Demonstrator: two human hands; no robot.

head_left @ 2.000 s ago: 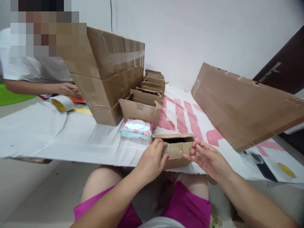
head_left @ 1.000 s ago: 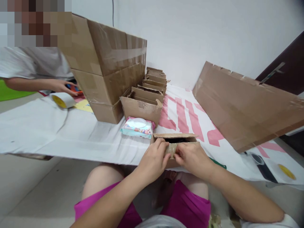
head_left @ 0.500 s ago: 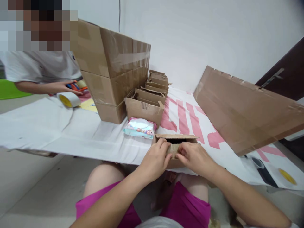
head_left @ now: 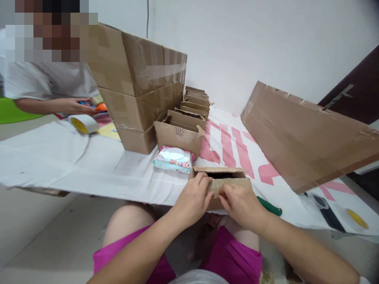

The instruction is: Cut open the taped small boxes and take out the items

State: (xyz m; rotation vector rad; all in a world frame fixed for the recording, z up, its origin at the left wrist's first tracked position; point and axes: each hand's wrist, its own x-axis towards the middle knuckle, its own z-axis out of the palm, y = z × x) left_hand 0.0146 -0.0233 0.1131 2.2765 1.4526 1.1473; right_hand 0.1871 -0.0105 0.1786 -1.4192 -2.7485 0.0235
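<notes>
Now, I see box (head_left: 233, 182) at near edge of white sheet (head_left: 89, 165), above knees, top open. Left hand (head_left: 194, 199) grips its front flap, fingers curled over edge. Right hand (head_left: 241, 203) just beside, thumb and forefinger pinched on tape (head_left: 217, 186) stuck to flap. Wipes (head_left: 173, 158) lie just behind box; green tool (head_left: 270, 208) right of it. Co-worker's hand (head_left: 71, 105) far left, near tape roll (head_left: 83, 123)

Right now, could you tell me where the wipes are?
In the head view, the pack of wipes lies centrally on the white sheet, directly in front of an open carton and left of the small box.
</notes>
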